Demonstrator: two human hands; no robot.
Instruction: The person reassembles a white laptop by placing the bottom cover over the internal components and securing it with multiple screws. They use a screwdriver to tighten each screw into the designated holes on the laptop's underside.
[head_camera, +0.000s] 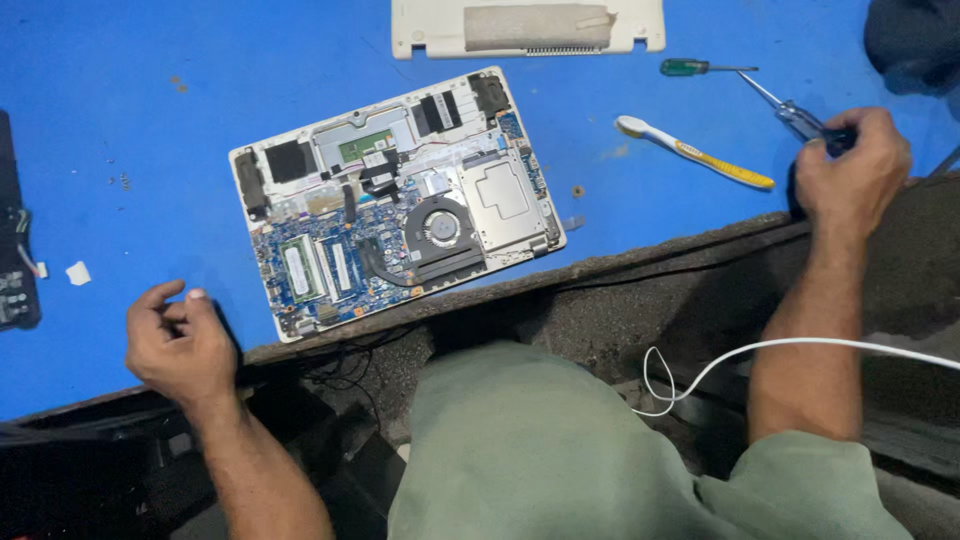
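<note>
Opened white laptop chassis, circuit board exposed, overhangs the blue table's near edge; right hand fingers close around a clear-handled screwdriver, left hand curled empty. A nudge could tip it off.

Head-worn view, steeply downward, close above blue table

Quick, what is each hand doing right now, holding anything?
Left hand: loosely curled, holding nothing, resting on the blue table beside the opened laptop.
Right hand: closed around a screwdriver.
</note>
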